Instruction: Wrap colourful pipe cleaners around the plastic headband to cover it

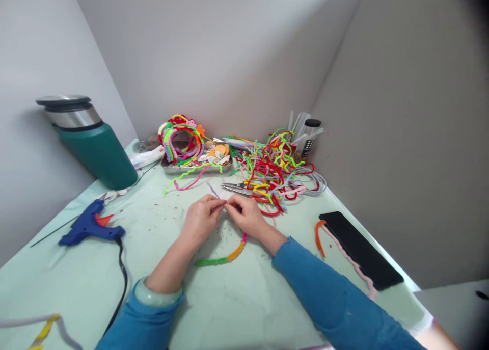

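Both forearms reach in from the bottom of the view and slant toward each other, the left hand [199,218] and the right hand [245,215] meeting tip to tip over the middle of the counter [148,248]. Each wrist is fairly straight, backs of the hands upward, thumbs and forefingers drawn together while the other fingers curl in under the palms. The fingers [216,203] of both hands are pinched tight on a multicoloured fuzzy strip [236,251], whose green, orange and pink lengths curve below and between the wrists. The pinched part is mostly covered and too small to make out; past the pink length, the strip disappears behind the right hand, and whether its green end meets anything beside the left forearm is unclear. Just beyond the fingertips lie scissors [237,189], their handles lost among the tangled strips [267,161]. The glue gun's [91,224] cord [123,273] passes out of sight by the left sleeve [141,317], which, like the right sleeve [336,294], is cut off by the bottom edge. At the lower left corner, a yellow and grey strip [48,328] also runs out of view.
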`<state>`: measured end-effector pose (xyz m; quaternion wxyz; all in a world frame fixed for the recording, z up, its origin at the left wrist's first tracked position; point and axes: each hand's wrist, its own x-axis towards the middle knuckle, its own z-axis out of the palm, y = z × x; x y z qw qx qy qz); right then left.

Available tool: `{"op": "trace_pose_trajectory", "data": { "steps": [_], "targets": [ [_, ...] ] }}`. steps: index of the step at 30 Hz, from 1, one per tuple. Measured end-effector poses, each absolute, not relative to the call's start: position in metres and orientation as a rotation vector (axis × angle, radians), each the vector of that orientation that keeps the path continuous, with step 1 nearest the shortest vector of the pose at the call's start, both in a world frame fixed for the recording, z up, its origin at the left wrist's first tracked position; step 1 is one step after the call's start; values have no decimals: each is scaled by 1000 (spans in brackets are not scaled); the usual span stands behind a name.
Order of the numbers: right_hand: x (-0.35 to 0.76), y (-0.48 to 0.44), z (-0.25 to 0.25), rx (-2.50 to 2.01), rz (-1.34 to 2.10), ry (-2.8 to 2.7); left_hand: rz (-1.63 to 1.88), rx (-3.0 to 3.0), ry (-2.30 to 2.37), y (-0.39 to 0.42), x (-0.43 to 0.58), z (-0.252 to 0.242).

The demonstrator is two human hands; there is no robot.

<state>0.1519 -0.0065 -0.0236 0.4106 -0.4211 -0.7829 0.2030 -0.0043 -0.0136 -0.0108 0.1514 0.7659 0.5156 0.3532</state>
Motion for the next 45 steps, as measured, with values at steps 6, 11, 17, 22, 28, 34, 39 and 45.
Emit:
{"op": "trace_pose_trajectory", "data": {
  "steps": [6,11,17,22,28,34,39,45],
  "targets": [
    [152,-7,-23,-1058,512,-1959,1037,2220,1500,-13,-4,-13],
    [151,-7,-23,-1059,505,-1960,1046,2208,1456,-14,-4,-12],
    [151,-7,-22,-1050,519,-1939,1116,2188,1486,-15,-3,-11],
    [151,-8,-21,-1062,521,-1934,1114,2172,1556,-16,-4,-9],
    [151,-8,-21,-1065,516,-1936,1148,2216,1485,-15,-4,-9],
    [151,-8,-20,-1066,533,-1917,1120,2244,1496,-16,-4,-8],
    [151,-8,-21,-1050,528,-1928,1092,2258,1530,-16,-4,-9],
    [151,-9,-20,-1034,531,-1929,1083,2285,1482,-18,-3,-6]
  ]
}}
